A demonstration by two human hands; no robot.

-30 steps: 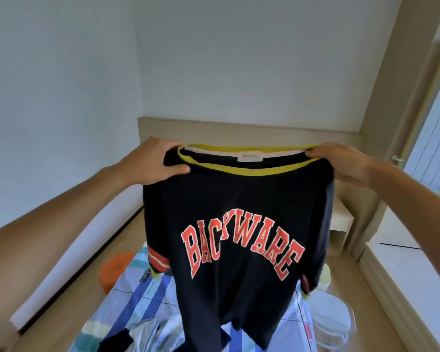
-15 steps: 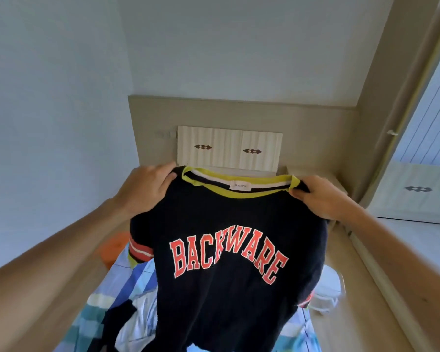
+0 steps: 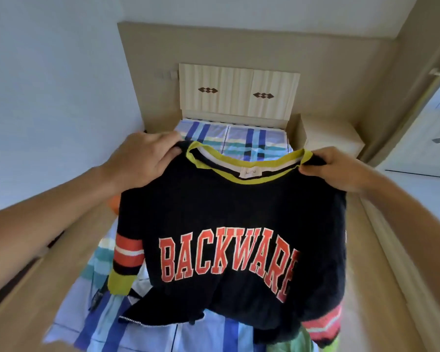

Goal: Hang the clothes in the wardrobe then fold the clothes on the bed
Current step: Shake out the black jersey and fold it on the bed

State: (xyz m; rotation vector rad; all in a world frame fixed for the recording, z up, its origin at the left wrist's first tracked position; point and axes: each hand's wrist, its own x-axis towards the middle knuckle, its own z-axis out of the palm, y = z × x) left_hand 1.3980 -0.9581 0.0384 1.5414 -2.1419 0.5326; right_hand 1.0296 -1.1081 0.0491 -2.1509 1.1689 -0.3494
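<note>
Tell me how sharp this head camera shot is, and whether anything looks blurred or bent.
Head view, centre: the sweater lettering reads clearly, its neck label is smeared; head view, lower corners: the left forearm and striped sheet blur toward the frame edges; head view, top: the wide lens leans the walls and headboard inward; soft light, no glare.

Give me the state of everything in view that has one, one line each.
Sweater, unfolded, held up by both shoulders, print facing the camera.
Left grip, fingers curled round the sweater's shoulder on its side.
Right grip, pinching the sweater's other shoulder.
Bed sheet, spread flat on the bed.
Green garment, crumpled on the bed, partly hidden by the sweater.
</note>
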